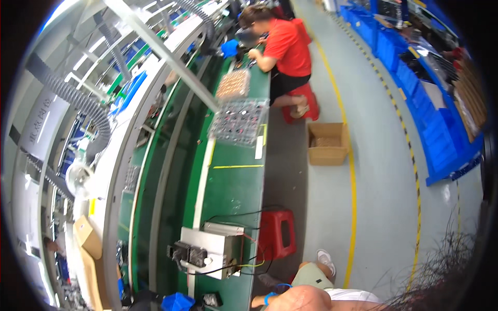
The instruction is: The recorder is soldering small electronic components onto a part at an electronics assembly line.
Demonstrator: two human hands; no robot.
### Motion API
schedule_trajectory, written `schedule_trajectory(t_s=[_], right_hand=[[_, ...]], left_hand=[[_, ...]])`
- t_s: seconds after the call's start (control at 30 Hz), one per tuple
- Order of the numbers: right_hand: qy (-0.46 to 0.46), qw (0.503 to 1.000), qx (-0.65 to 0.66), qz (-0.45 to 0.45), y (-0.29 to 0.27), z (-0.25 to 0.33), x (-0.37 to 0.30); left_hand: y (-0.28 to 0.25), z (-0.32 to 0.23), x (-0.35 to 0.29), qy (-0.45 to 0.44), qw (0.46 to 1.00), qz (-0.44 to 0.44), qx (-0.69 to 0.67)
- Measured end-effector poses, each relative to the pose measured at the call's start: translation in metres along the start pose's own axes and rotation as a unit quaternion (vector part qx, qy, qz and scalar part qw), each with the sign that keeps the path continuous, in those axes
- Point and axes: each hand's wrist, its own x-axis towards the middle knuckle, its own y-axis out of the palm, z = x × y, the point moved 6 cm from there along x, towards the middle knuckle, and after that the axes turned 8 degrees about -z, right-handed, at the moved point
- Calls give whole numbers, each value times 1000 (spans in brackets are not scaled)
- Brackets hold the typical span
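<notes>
Head | tabletop [233, 189] open beyond metal box [219, 248], near right edge | box's long axis crosswise | right hand [258, 301]: cannot tell grip

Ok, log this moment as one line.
Wristbanded hand: picture's lower edge, grip unclear | metal box: wired, on bench | nearer stool: beside bench | co-worker: seated

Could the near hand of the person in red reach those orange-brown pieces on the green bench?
Probably yes: that near hand is at the same bench, the pieces lie close by, and nothing tall shows between them.
</notes>
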Motion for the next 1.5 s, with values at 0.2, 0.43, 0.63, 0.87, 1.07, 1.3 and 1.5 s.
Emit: schedule_trajectory(t_s=[0.2,0.43,0.63,0.87,1.07,1.3,1.5], right_hand=[[-2,999,-8,35,16,14,-22],[128,975,179,30,1,-49,-154],[115,942,197,-247,-170,-98,-286],[428,721,93,-537,-371,-157,-425],[539,702,126,-447,-378,-233,-532],[658,566,295,-401,-398,-251,-624],[674,538,244,-444,-401,-254,-661]], left_hand=[[11,-25,-32,-41,999,-3,-27],[29,-64,-21,-23,994,-7,-107],[-3,-203,-17,188,962,-88,-176],[-98,-274,184,49,824,-353,-439],[-217,-214,442,106,808,-499,-294],[-333,-162,652,107,852,-473,196],[-353,-130,751,19,904,-356,236]])
